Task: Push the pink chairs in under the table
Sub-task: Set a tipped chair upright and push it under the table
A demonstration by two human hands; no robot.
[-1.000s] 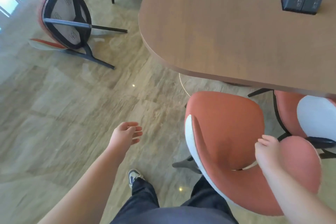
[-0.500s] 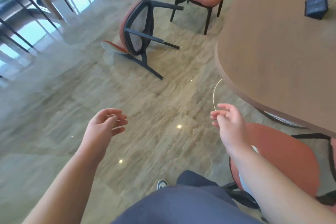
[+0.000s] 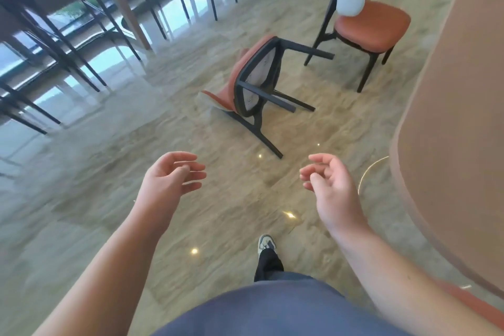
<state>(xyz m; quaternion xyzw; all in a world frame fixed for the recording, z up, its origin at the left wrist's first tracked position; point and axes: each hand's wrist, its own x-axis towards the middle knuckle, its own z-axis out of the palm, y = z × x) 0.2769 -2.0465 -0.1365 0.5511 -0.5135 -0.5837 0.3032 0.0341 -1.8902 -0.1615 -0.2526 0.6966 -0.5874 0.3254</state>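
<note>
Currently:
left hand (image 3: 170,176): loosely curled, empty
right hand (image 3: 331,181): same, apart from left
tipped chair (image 3: 253,82): on floor (image 3: 109,158), ahead
upright chair (image 3: 366,16): near tabletop (image 3: 452,128) edge

Both my bare forearms reach up from the lower corners of the frame toward its middle. My left hand (image 3: 170,176) sits left of centre, palm turned inward to the right, fingers loosely curled with the thumb on top, holding nothing. My right hand (image 3: 331,181) sits right of centre at about the same height, palm facing left, fingers relaxed and slightly bent, also holding nothing. The two hands are well apart, palms facing each other.
</note>
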